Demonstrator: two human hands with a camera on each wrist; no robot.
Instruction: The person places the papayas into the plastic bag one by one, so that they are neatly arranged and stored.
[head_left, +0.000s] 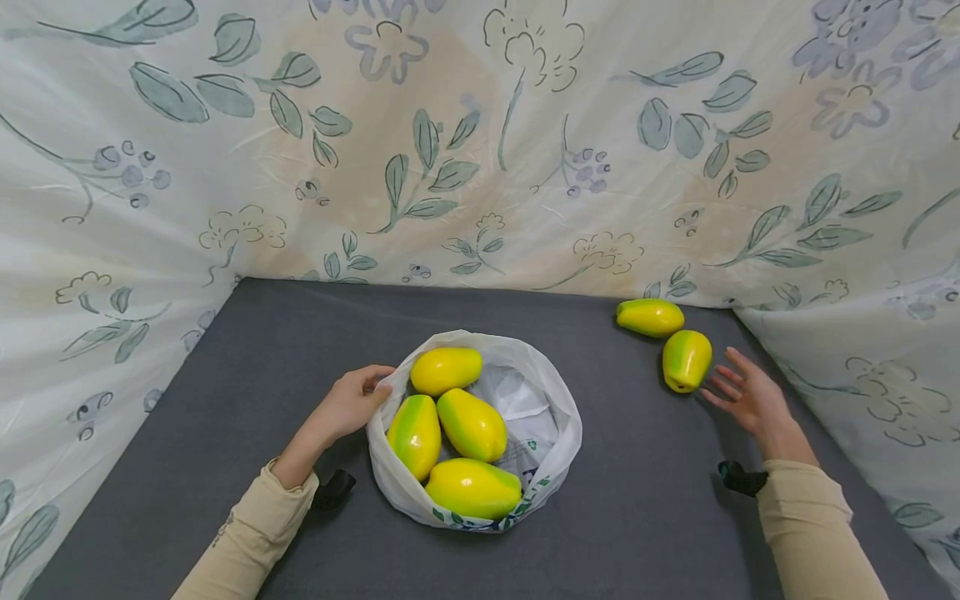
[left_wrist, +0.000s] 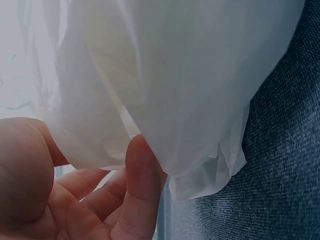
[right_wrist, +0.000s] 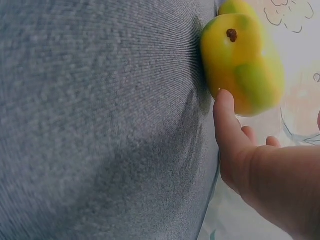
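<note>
A white plastic bag [head_left: 567,425] stands with its mouth spread wide, and several yellow-green papayas [head_left: 471,425] lie inside, mostly on its left side. At the bag's left rim, my left hand [head_left: 348,404] pinches the thin plastic between thumb and fingers; the left wrist view shows the white film [left_wrist: 185,75] at the fingertips. On the right, my right hand [head_left: 757,402] reaches with spread fingers beside a papaya [head_left: 687,361]. In the right wrist view a fingertip is at that papaya's [right_wrist: 250,65] lower side; whether it touches I cannot tell. Another papaya [head_left: 649,318] lies just behind it.
Dark grey cloth [head_left: 300,333] covers the tabletop. A floral curtain [head_left: 480,150] hangs along the back and both sides, close behind the two loose papayas. Black straps [head_left: 741,479] are on the wrists.
</note>
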